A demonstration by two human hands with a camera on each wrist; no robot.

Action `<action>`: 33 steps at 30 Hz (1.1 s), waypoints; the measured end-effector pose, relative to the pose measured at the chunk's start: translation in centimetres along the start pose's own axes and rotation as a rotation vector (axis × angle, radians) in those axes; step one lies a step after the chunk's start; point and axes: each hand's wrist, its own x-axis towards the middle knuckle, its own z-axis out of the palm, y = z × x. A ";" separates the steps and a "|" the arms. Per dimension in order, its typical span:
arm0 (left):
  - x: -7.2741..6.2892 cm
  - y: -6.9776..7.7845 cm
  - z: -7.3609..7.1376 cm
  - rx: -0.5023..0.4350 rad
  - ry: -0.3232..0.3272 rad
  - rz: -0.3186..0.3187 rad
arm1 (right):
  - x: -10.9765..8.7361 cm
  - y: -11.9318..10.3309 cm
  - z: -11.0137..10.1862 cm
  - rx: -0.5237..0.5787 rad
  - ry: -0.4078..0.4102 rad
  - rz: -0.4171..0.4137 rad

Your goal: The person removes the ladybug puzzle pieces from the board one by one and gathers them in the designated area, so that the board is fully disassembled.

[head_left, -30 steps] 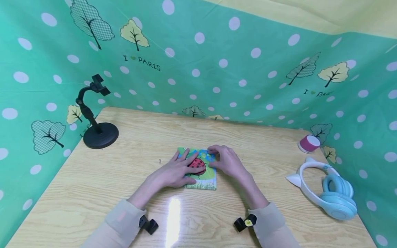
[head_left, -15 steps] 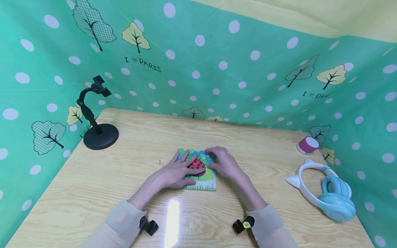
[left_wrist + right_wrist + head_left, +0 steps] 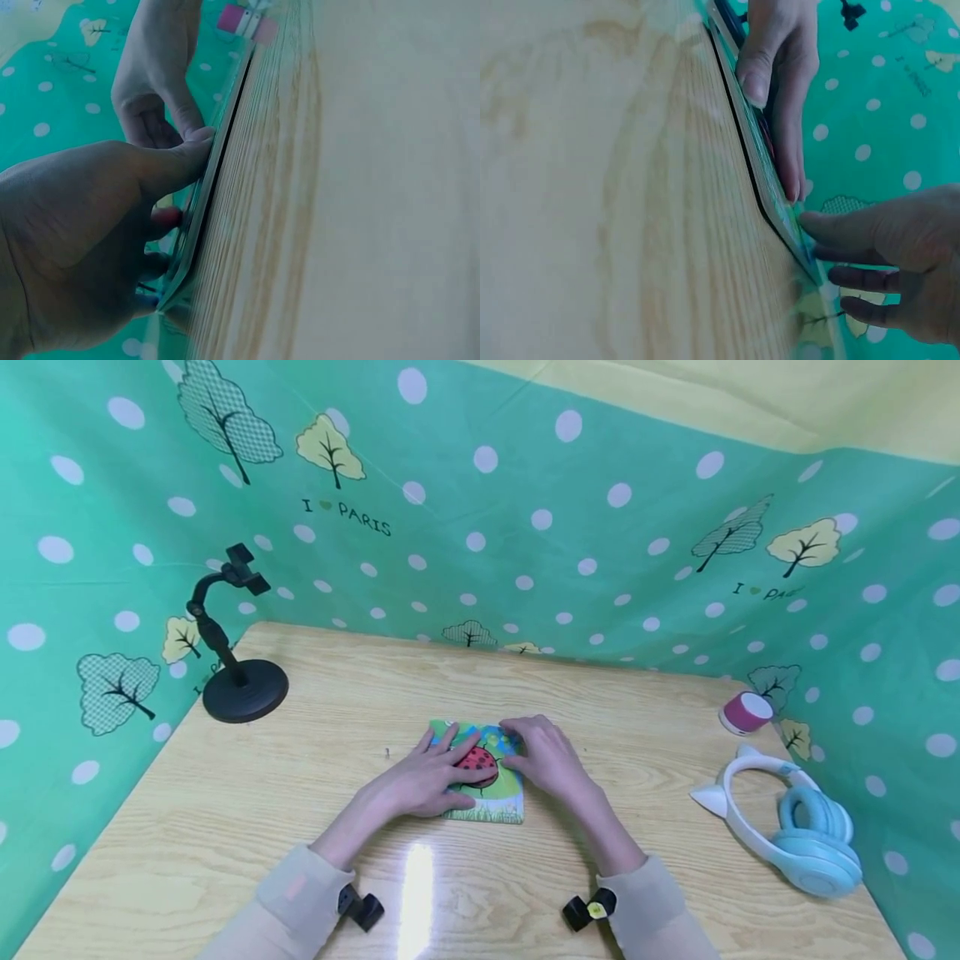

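A picture board (image 3: 501,795) is lying on the wooden surface (image 3: 225,827), about midway between its left and right edges and well in from its far edge. A red ladybug (image 3: 477,760) with black spots is showing in the middle of the board, with a strip of grass running along the side nearest the person. The left hand (image 3: 429,782) is resting across the board's left part, its fingers spread wide and partly covering the ladybug. The right hand (image 3: 551,756) is reaching over the board's far right corner, its thumb and fingers curving loosely with a gap between them; how firmly they are touching the board I cannot tell. A black stand (image 3: 245,691) is standing at the surface's far left corner. A pink speaker (image 3: 745,712) is sitting near the far right corner, and blue-and-white headphones (image 3: 817,858) are lying beside the right edge.
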 end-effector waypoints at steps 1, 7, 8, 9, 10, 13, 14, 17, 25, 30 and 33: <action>0.0 0.0 0.0 0.001 0.000 0.000 | 0.0 -0.1 0.0 -0.021 0.009 -0.008; 0.0 0.2 -0.1 0.008 -0.001 0.002 | -0.2 -0.6 -0.3 -0.124 0.041 -0.035; 0.1 0.2 -0.2 0.007 -0.002 0.004 | -0.2 -0.6 -0.4 -0.139 0.037 -0.033; 0.1 0.2 -0.1 0.007 -0.001 0.007 | -0.2 -0.7 -0.5 -0.153 0.033 -0.031; 0.1 0.2 -0.2 0.007 -0.001 0.010 | -0.2 -0.7 -0.6 -0.165 0.031 -0.030; 0.1 0.2 -0.2 0.008 0.002 0.011 | 0.0 -0.9 -0.8 -0.188 0.031 -0.038; 0.1 0.2 -0.2 0.008 0.003 0.010 | 0.1 -0.9 -0.8 -0.185 0.030 -0.041; 0.0 0.1 -0.2 0.009 0.001 0.009 | 0.4 -0.8 -0.9 -0.165 0.024 -0.046; 0.0 0.1 -0.1 0.010 -0.003 0.006 | 0.9 -0.4 -0.7 -0.040 -0.042 0.008; 0.0 0.0 0.0 0.005 -0.006 0.003 | 0.8 0.0 -0.5 0.034 -0.073 0.002; 0.1 0.0 0.0 0.007 -0.005 0.003 | 0.8 0.1 -0.5 0.061 -0.080 -0.004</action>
